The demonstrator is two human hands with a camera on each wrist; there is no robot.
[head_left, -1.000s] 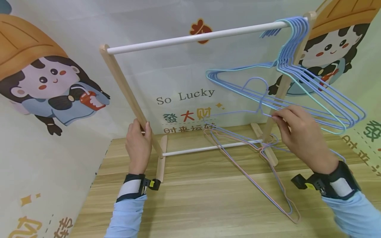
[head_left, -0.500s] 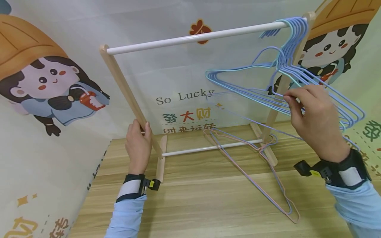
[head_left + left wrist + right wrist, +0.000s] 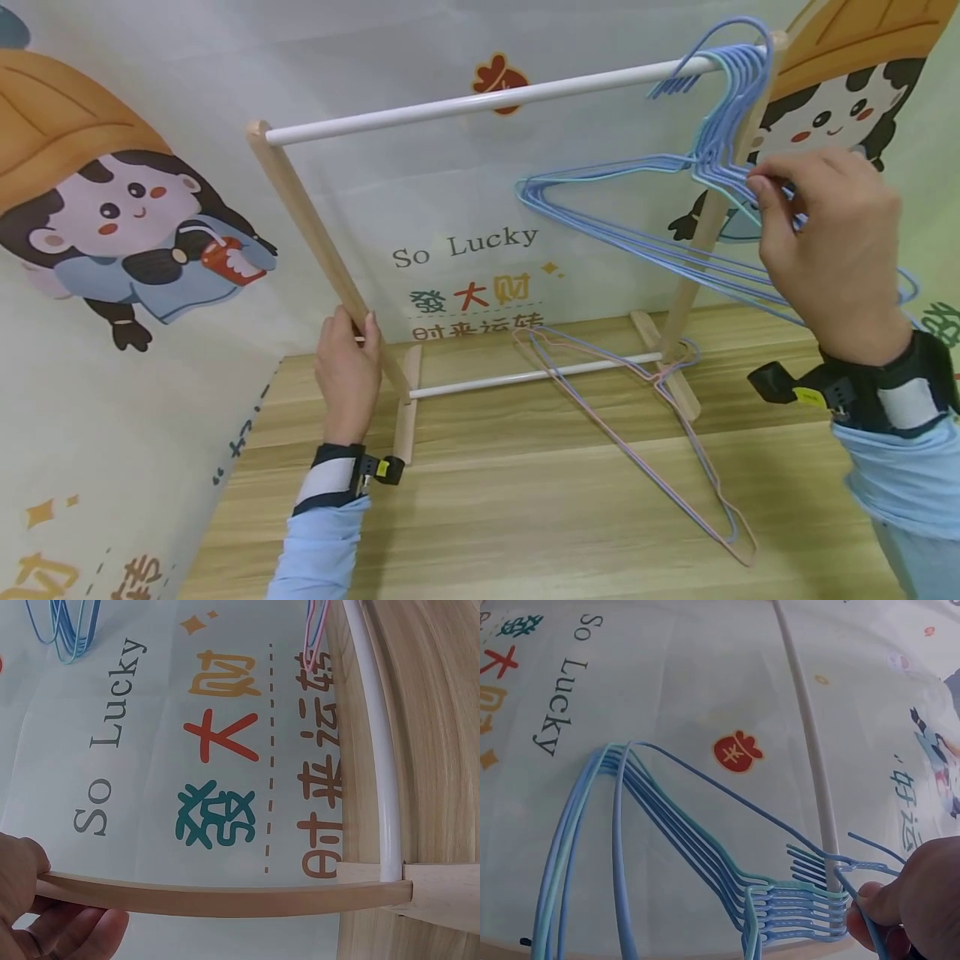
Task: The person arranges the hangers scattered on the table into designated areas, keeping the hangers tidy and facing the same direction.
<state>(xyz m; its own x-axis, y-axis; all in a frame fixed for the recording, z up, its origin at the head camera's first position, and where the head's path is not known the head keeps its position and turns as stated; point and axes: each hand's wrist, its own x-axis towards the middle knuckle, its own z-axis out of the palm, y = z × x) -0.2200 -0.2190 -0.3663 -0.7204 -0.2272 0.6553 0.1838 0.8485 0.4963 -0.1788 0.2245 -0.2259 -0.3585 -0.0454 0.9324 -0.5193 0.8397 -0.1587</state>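
Blue hanger [image 3: 619, 840], two o'clock: right hand [image 3: 832, 242] pinches, part-masks it in head view; right-wrist view shows us one arm clear. Left hand [image 3: 348, 375], eight o'clock, grips wooden post [image 3: 315, 233]. Pink hanger [image 3: 718, 487], four o'clock.

A wood-grained tabletop [image 3: 480, 517] is spreading beneath and in front of the rack [image 3: 465, 104], whose left foot [image 3: 406, 429] and right foot [image 3: 689, 402] are standing flat upon it, with the lower white rod [image 3: 487, 382] running between them. A pink hanger [image 3: 717, 483] and a blue hanger [image 3: 732, 525] are lying together, mostly overlapping, their hooks curling beside the rack's right post. One corner of each is reaching across the rack's rod, while the opposite corners are resting well in front of the rack.
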